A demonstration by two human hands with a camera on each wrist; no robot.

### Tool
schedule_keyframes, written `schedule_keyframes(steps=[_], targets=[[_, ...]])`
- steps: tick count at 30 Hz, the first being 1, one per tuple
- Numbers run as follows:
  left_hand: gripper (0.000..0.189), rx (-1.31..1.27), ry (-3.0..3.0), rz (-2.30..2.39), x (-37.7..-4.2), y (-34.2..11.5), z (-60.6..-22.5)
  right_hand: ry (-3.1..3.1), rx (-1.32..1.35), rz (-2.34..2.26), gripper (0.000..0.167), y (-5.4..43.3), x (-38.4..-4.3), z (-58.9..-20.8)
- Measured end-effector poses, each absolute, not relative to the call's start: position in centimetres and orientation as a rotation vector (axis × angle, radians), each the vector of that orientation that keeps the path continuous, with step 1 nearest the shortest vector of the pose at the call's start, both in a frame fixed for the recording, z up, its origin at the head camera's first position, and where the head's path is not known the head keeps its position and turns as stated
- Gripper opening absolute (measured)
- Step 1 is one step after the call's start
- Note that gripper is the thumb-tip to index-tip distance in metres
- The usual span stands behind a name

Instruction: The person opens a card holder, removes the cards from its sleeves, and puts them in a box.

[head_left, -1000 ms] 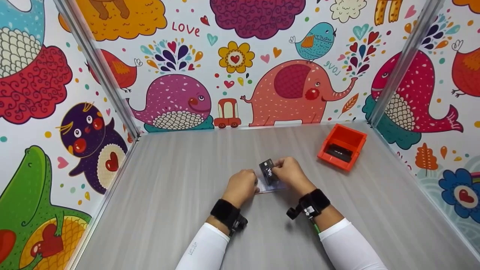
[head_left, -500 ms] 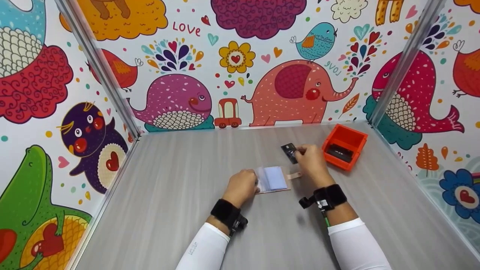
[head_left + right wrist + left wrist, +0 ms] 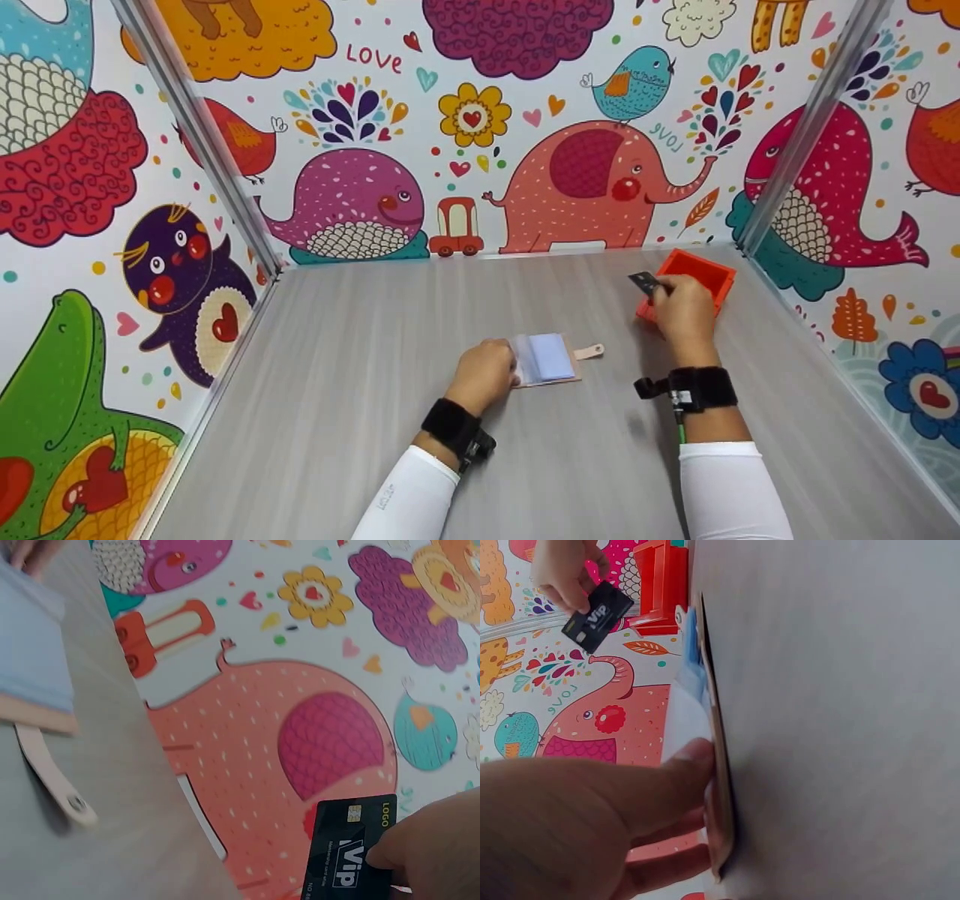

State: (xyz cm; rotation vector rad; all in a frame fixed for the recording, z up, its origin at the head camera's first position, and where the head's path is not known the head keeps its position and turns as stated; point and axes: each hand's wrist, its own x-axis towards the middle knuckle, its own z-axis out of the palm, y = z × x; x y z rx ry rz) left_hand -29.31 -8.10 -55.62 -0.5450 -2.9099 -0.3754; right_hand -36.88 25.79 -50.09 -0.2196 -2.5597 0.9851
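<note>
In the head view my right hand [image 3: 684,311] pinches a black card [image 3: 643,283] in front of the orange bin [image 3: 721,279], hiding much of it. The right wrist view shows "Vip" and a gold chip on this card [image 3: 349,844], with the thumb across its face. My left hand [image 3: 484,375] holds the left side of an open card holder [image 3: 551,358] lying on the table. Clear sleeves and a pale blue page show inside it, and a tan snap strap [image 3: 589,352] sticks out to the right. Up close, the left thumb [image 3: 694,757] presses on the holder's inner side.
The grey wood-grain table [image 3: 360,322] is walled in by cartoon-printed panels [image 3: 360,202] with metal posts at the corners. The orange bin stands at the back right. Each wrist wears a black strap [image 3: 701,388] with a small camera.
My right hand has carried the black card from over the card holder, right and back to the bin, uncovering the blue page and strap. The left hand has stayed still.
</note>
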Motion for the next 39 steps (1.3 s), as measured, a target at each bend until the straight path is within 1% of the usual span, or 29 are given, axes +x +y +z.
schedule_keyframes(steps=[6, 13, 19, 29, 35, 39], targets=[[0.022, -0.542, -2.906, -0.374, -29.2, -8.0, -55.6, -2.577, -0.326, 0.92, 0.033, 28.5, -36.9, -50.1], [0.021, -0.534, -2.912, -0.384, -29.3, -8.1, -55.7, -2.557, -0.336, 0.829, 0.033, 29.7, -36.9, -51.0], [0.022, -0.524, -2.92, -0.388, -29.4, -8.1, -55.8, -2.612, -0.367, 0.805, 0.033, 29.6, -37.0, -52.0], [0.021, -0.524, -2.946, -0.386, -29.6, -7.9, -55.8, -2.623, -0.275, 0.673, 0.035, 29.3, -37.4, -54.2], [0.02, -0.536, -2.931, -0.387, -29.5, -8.0, -55.8, -2.708, -0.262, 0.595, 0.038, 28.7, -37.7, -54.5], [0.02, -0.542, -2.925, -0.393, -29.5, -8.1, -55.9, -2.806, -0.293, 0.58, 0.034, 28.3, -37.8, -54.2]])
